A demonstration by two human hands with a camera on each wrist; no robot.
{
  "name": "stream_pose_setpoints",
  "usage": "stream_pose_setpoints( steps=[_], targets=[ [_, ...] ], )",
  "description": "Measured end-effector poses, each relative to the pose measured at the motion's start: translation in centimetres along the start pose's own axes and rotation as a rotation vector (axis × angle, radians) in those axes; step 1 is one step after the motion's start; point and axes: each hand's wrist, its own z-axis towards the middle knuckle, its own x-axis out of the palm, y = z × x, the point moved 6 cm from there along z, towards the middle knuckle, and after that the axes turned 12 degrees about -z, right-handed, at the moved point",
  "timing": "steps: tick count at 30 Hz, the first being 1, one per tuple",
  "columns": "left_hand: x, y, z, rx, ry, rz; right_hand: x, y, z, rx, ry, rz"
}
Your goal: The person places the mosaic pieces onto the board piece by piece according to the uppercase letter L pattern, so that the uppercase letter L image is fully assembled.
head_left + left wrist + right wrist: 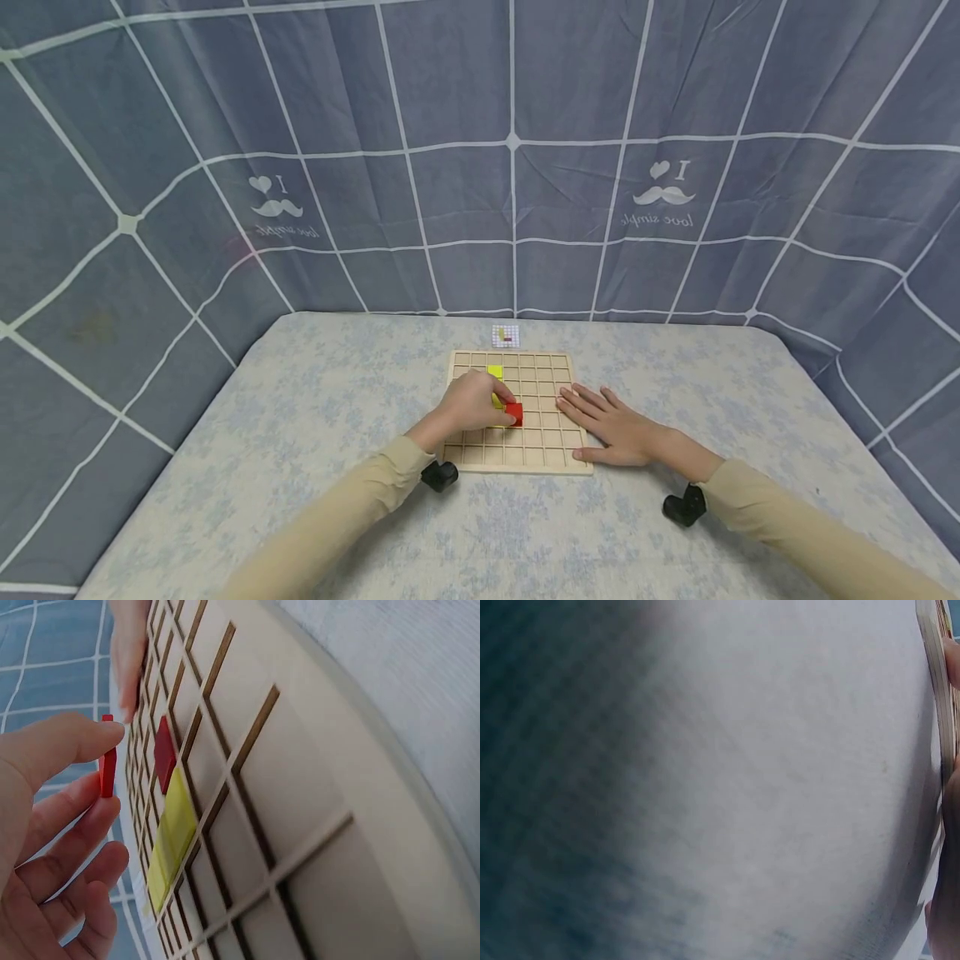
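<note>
My left hand [472,402] is over the left-middle of a wooden grid board [547,450]. In the left wrist view it pinches a thin red tile [108,769] on edge between thumb and fingertips, apart from the board. Another red tile [164,756] lies in a cell there, at the end of a row of yellow tiles [174,832]. From the head, one yellow tile [494,371] shows beyond the left hand, which partly covers the others. My right hand [618,429] rests with fingers spread on the board's right edge; in the right wrist view only slivers of it appear.
Beyond the board's far edge lies a small card [506,336] printed with a grid and coloured cells. A pale floral cloth [337,392] covers the table. Grey-blue checked curtains [465,192] stand behind and on both sides. A black wrist camera [684,505] sits under the right forearm.
</note>
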Motion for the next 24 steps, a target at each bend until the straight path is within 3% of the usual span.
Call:
stream_pose_setpoints(
  steps=[10,24],
  targets=[
    [1.9,-0.6,1.2,-0.011,-0.004,0.032,0.2,-0.2,0.0,0.01,0.01,0.011],
    [3.0,-1.0,1.7,-0.035,0.038,0.03,0.6,-0.4,0.1,0.01,0.008,0.001]
  ],
)
